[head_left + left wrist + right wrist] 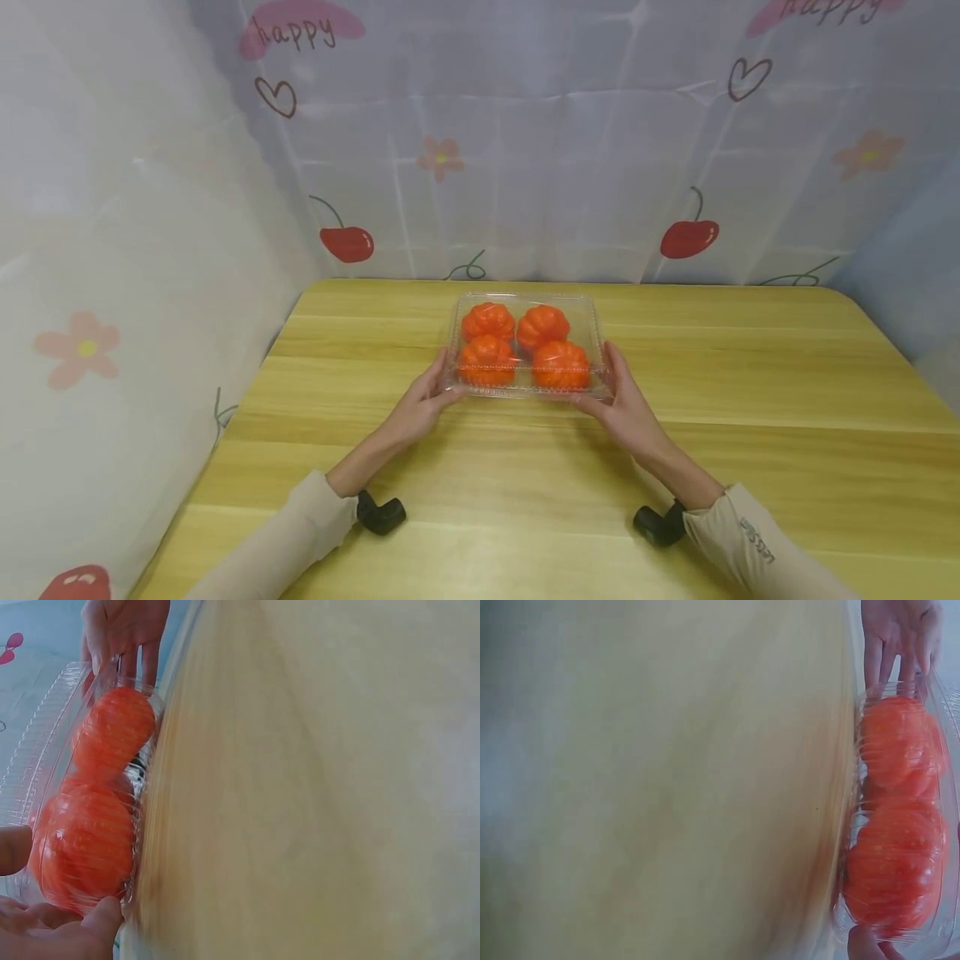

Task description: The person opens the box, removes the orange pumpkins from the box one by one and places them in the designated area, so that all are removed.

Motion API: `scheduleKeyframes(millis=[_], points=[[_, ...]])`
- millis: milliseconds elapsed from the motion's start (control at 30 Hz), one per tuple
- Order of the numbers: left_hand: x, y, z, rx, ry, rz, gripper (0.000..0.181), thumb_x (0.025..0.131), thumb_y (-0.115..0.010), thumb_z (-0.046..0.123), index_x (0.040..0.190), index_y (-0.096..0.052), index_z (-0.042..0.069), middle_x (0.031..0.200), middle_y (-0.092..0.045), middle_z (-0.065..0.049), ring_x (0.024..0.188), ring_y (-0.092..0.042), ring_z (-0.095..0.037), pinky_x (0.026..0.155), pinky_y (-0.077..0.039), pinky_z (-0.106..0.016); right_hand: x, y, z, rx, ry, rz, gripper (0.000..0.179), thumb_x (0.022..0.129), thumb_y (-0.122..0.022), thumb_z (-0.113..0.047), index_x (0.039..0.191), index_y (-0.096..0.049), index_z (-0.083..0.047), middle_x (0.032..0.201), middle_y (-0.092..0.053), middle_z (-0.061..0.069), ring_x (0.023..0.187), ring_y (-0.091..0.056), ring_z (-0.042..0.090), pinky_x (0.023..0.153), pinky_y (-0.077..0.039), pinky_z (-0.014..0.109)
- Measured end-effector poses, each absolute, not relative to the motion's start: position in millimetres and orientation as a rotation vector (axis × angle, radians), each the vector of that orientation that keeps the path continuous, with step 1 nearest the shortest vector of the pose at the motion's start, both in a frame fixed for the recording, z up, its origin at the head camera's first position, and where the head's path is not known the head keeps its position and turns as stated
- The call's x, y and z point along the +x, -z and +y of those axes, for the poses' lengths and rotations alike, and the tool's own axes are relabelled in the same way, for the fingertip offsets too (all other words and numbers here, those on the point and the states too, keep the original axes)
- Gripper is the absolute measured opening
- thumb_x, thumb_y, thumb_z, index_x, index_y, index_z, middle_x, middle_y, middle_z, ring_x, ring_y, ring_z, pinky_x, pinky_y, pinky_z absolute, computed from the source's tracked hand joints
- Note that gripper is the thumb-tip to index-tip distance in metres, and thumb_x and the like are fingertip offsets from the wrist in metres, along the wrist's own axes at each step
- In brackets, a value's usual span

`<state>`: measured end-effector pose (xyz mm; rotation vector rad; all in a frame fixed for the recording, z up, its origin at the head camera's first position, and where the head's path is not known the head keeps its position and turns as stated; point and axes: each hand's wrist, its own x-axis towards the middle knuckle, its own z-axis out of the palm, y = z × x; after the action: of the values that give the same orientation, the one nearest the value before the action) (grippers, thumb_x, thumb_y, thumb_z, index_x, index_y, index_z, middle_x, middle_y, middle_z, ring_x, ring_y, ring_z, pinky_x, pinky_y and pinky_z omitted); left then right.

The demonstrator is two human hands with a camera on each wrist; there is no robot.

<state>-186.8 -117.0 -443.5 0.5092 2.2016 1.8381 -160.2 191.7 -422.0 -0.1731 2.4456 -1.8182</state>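
A clear plastic clamshell box (525, 385) is held level between both hands over the table. Inside sit several orange pumpkin-shaped pieces (488, 321), ribbed and shiny, in two rows. My left hand (420, 408) grips the box's left near corner, thumb at the front edge. At the right near corner my right hand (626, 412) grips it the same way, its fingers along the side. In the left wrist view the ribbed wall of the box runs beside the orange pieces (86, 844). The right wrist view shows the left hand (901, 634) at the far end.
A wood-grain table (480, 500) lies beneath the hands. Behind it hangs a pale curtain (540, 183) printed with cherries and flowers, and a similar sheet (150, 250) covers the left side. Black curved pieces (382, 514) are at both wrists, beside beige sleeves (292, 529).
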Motion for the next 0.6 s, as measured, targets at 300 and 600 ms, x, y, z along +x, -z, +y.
scheduleKeyframes(millis=[300, 600], points=[[-182.6, 443.9, -116.4, 0.533, -1.906, 2.198, 0.063, 0.104, -0.042, 0.003, 0.154, -0.006, -0.006, 0.161, -0.009, -0.018, 0.146, -0.017, -0.032, 0.117, -0.018, -0.041, -161.3, 421.0, 195.1, -0.190, 1.821, 2.432, 0.102, 0.092, -0.069, -0.010, 0.157, 0.009, -0.008, 0.163, -0.001, 0.018, 0.141, -0.028, 0.043, 0.109, -0.033, 0.055], [-180.6, 447.0, -116.8, 0.515, -1.927, 2.236, 0.061, 0.103, -0.044, 0.002, 0.155, -0.013, -0.004, 0.159, -0.020, -0.020, 0.144, -0.027, -0.035, 0.114, -0.028, -0.043, -162.8, 422.2, 195.3, -0.193, 1.871, 2.394, 0.101, 0.092, -0.067, -0.005, 0.157, 0.011, -0.007, 0.164, -0.001, 0.015, 0.144, -0.021, 0.040, 0.110, -0.031, 0.055]])
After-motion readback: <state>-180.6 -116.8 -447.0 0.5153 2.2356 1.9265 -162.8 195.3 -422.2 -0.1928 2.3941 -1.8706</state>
